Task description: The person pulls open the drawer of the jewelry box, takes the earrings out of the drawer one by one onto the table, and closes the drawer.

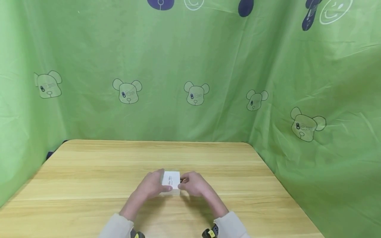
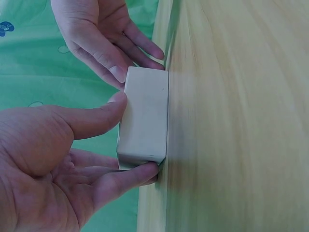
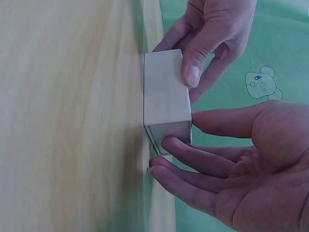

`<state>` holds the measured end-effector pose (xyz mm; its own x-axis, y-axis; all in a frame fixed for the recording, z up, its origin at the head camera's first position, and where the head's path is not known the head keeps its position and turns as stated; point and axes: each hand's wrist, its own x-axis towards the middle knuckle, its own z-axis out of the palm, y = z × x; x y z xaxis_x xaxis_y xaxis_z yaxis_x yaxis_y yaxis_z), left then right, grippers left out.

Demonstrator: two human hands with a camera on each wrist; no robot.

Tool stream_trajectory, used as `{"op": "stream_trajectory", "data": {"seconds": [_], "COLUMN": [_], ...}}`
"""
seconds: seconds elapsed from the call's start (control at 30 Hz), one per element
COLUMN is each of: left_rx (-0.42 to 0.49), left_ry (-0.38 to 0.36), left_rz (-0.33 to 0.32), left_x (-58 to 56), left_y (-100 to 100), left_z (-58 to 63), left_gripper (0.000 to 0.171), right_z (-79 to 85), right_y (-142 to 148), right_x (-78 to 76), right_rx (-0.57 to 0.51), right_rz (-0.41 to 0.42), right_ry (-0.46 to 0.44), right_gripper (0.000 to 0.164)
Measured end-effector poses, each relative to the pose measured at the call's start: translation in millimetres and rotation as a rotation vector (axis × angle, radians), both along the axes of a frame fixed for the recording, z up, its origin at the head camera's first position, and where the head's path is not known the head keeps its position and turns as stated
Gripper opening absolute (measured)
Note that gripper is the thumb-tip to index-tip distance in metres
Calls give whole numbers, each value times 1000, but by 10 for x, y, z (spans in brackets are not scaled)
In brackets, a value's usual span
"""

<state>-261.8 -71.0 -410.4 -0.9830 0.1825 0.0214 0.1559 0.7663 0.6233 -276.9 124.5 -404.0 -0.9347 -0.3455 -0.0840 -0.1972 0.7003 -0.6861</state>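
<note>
A small white box [image 1: 171, 178] with dark lettering on top stands on the wooden table between my two hands. My left hand [image 1: 151, 185] grips its left end, the thumb over the near top edge and the other fingers round the end and far side. At the opposite end is my right hand [image 1: 194, 183]. In the right wrist view its thumb touches the corner of the box [image 3: 166, 89], while a bent finger presses the end face. The other fingers of the right hand [image 3: 270, 164] lie just below. The far side of the box is hidden.
The light wooden table [image 1: 89, 165] extends around the box. A green curtain [image 1: 166, 115] with bear faces hangs behind the table and along both sides. Dark bands with yellow parts [image 1: 210, 233] sit at the wrists, by the pale sleeves [image 1: 232, 226].
</note>
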Motion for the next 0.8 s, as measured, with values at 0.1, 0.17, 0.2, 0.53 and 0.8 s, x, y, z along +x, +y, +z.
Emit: {"op": "stream_trajectory", "data": {"seconds": [0.1, 0.17, 0.2, 0.53, 0.8], "left_rx": [13, 19, 19, 23, 55], "left_ry": [-9, -12, -13, -15, -23], "left_rz": [0, -2, -4, -29, -40], "left_x": [4, 5, 5, 11, 25], "left_y": [10, 15, 18, 19, 13], "left_z": [-4, -6, -5, 4, 13], "left_gripper": [81, 81, 80, 67, 64], "right_z": [2, 3, -2, -11, -2], "right_y": [13, 21, 25, 73, 82], "right_x": [-13, -23, -30, -57, -56], "right_rx": [9, 12, 12, 3, 15], "right_rz": [1, 3, 2, 14, 14], "right_ry": [-1, -3, -8, -25, -21], "right_gripper": [41, 41, 41, 38, 37]}}
